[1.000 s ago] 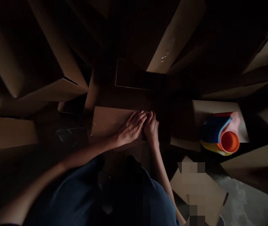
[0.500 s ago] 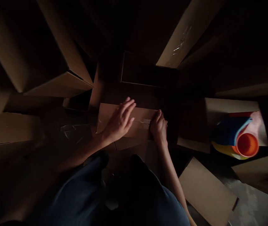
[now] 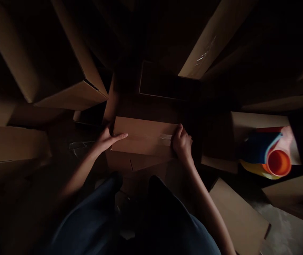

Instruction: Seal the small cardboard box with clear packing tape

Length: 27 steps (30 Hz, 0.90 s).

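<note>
A closed cardboard box (image 3: 144, 137) lies in front of my legs, with a strip of clear tape near its right end. My left hand (image 3: 108, 140) grips its left end, the thumb over the top face and the fingers hidden behind the side. At the other end my right hand (image 3: 181, 141) is wrapped round the box, thumb up along the edge. Under and in front of the box are cardboard panels (image 3: 122, 162), which look like part of a larger box; the dark hides how they join.
Large cardboard boxes (image 3: 71, 96) crowd the left, and a taped one (image 3: 201, 56) stands at the back. On the right, an orange roll (image 3: 277, 163) with blue and yellow material rests on a box. A cardboard piece (image 3: 240, 216) lies on the grey floor (image 3: 286, 230).
My left hand has moved left from the top of the box and now holds its left end. The right hand stays on the right end. The view has shifted slightly.
</note>
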Motion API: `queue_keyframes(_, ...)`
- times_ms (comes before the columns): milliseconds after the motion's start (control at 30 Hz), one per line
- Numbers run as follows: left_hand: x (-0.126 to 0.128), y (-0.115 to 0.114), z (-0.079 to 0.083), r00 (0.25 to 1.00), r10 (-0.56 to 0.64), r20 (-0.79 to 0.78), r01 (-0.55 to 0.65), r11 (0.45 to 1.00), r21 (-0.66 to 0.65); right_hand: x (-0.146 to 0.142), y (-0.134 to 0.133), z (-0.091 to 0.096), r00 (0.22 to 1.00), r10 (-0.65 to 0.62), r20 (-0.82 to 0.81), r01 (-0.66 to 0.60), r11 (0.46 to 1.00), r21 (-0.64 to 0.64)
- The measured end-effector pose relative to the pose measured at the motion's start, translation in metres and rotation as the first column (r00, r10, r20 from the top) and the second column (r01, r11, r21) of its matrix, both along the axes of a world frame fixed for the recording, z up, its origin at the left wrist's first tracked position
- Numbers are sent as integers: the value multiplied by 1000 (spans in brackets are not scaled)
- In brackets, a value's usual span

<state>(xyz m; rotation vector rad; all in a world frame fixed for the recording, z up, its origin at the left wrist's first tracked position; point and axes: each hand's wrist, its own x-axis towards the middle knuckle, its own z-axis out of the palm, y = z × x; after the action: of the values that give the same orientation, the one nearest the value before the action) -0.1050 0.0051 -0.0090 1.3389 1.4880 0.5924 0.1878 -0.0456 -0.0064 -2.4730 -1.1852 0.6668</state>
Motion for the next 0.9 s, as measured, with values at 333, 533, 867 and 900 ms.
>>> queue_keyframes(333, 8, -9, -4, 903, 161, 398, -26, 946, -324, 8, -7, 3, 823, -141, -550, 146, 989, -34)
queue_keyframes(533, 9, -7, -4, 881, 213, 422, -49, 929, -367, 2, -7, 8, 655, -194, -730, 186, 978, -94)
queue_keyframes(867, 11, -8, -4, 885, 237, 401, -75, 922, -380, 2, -11, 4, 594, -289, -750, 268, 951, -154)
queue_keyframes(900, 11, -8, -3, 885, 236, 401, -74, 922, -379, 1, -10, 6, 600, -285, -747, 273, 951, -143)
